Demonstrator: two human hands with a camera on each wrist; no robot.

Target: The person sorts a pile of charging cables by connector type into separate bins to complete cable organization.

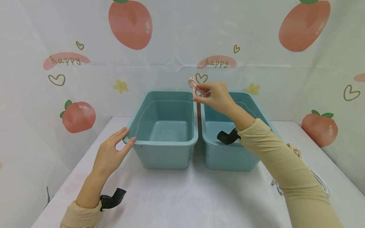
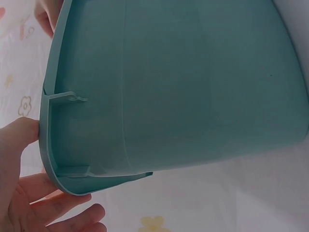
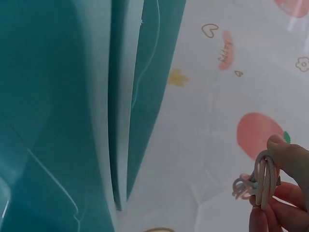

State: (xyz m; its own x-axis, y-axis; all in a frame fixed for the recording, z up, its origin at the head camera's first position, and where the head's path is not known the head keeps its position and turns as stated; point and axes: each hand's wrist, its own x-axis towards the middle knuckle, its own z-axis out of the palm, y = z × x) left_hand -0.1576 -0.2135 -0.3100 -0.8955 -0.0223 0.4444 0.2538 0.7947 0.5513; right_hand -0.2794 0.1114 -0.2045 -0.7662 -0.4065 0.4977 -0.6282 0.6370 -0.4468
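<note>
My right hand point(image 1: 214, 95) pinches a coiled pale pink cable point(image 1: 194, 86) between thumb and fingers, above the back of the gap between two teal plastic bins. In the right wrist view the bundled loops of the cable point(image 3: 264, 181) hang from the fingertips, beside the bins' rims. My left hand point(image 1: 109, 155) holds the front left corner of the left bin point(image 1: 165, 155), its thumb at the rim and its fingers round the outside. The inside of this bin shows bare. Part of the right bin point(image 1: 228, 161) is hidden by my right forearm.
Further cable point(image 1: 319, 180) lies on the white table point(image 1: 182, 196) at the right, partly behind my sleeve, with a small cable end point(image 1: 273, 183) near it. A printed cloth point(image 1: 171, 38) hangs behind the bins. Each wrist carries a black camera mount point(image 1: 112, 199).
</note>
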